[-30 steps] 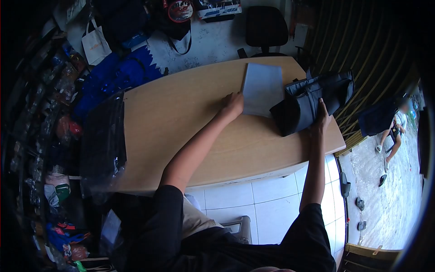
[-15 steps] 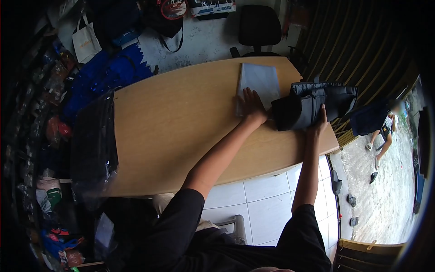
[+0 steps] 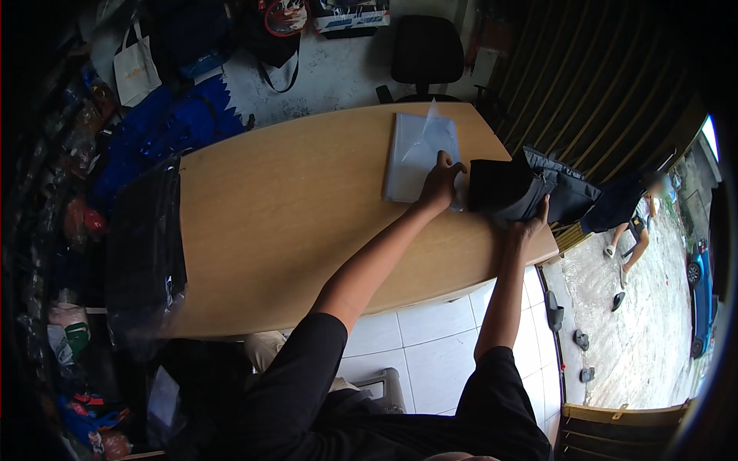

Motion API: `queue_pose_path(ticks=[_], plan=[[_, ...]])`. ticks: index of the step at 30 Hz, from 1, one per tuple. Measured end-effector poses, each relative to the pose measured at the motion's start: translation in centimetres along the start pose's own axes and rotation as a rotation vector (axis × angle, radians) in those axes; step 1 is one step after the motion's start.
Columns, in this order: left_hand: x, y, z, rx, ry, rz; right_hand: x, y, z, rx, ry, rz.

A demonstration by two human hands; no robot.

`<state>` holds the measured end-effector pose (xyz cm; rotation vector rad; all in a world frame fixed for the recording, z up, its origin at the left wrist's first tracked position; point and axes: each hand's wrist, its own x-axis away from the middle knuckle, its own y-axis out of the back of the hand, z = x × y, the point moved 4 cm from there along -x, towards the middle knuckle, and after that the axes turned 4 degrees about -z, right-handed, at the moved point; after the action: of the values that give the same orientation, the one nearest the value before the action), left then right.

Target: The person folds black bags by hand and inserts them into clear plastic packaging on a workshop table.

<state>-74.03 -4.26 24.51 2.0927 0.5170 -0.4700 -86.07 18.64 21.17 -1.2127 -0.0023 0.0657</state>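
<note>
A stack of clear plastic bags (image 3: 407, 154) lies flat on the wooden table (image 3: 307, 215), its top sheet creased and partly raised at the far edge. Over the near right side of the stack, my left hand (image 3: 440, 187) is closed, thumb and fingers pinching the edge of the top plastic bag. My right hand (image 3: 530, 223) grips a black fabric bag (image 3: 530, 184) from its near side, thumb on top. This bag is tilted over the table's right end, just right of the plastic. The underside of the right hand's grip is hidden.
Dark plastic-wrapped packages (image 3: 146, 246) cover the table's left end. Behind the table stands a black office chair (image 3: 428, 52). Blue bags (image 3: 177, 127) and a white tote (image 3: 137, 69) are at the back left. Outside on the right, a person (image 3: 634, 230) sits near the slatted gate.
My left hand has gone from flat on the plastic stack to pinching, and the top sheet has lifted. The black bag has turned and tilted in my right hand. The view shifted slightly.
</note>
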Motion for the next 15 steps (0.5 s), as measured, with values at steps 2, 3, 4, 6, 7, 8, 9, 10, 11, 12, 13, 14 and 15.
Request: queue_pose_path(ticks=[2,3,4,6,7,8,9,10,11,12,13,14,15], plan=[[-0.9,0.1,0.6,0.173,0.221,-0.366,-0.1,-0.1,-0.2,0.011,-0.004,-0.007],[-2.6,-0.3,1.0,0.18,0.225,-0.378,-0.1,0.0,-0.2,0.027,-0.01,-0.01],[-4.9,-1.6,3.0,0.55,0.582,-0.214,-0.2,0.0,-0.2,0.042,-0.017,-0.013],[-7.4,-1.5,2.8,1.014,0.892,-0.046,0.2,-0.3,-0.2,0.029,-0.021,-0.022],[-8.5,0.9,1.2,1.093,0.853,-0.062,0.4,-0.4,-0.2,0.013,-0.028,-0.023],[-9.7,3.2,-0.4,1.057,0.745,-0.107,0.5,-0.6,-0.2,-0.004,-0.034,-0.025],[-10.8,5.2,-1.7,1.011,0.637,-0.145,0.9,-0.8,-0.3,-0.017,-0.042,-0.023],[-11.3,6.7,-2.5,1.002,0.638,-0.149,1.2,-0.9,-0.3,-0.034,-0.045,-0.024],[-12.1,8.2,-3.7,0.984,0.543,-0.144,1.2,-1.0,-0.2,-0.039,-0.036,-0.029],[-12.9,9.0,-4.4,0.966,0.444,-0.138,1.1,-1.0,-0.1,-0.045,-0.027,-0.035],[-13.5,9.7,-4.6,0.961,0.436,-0.136,1.0,-1.1,-0.1,-0.051,-0.018,-0.04],[-14.0,10.4,-4.8,0.929,0.389,-0.128,0.7,-0.9,-0.1,-0.062,-0.011,-0.02],[-14.4,11.0,-5.0,0.899,0.345,-0.122,0.4,-0.6,-0.2,-0.068,-0.007,-0.01]])
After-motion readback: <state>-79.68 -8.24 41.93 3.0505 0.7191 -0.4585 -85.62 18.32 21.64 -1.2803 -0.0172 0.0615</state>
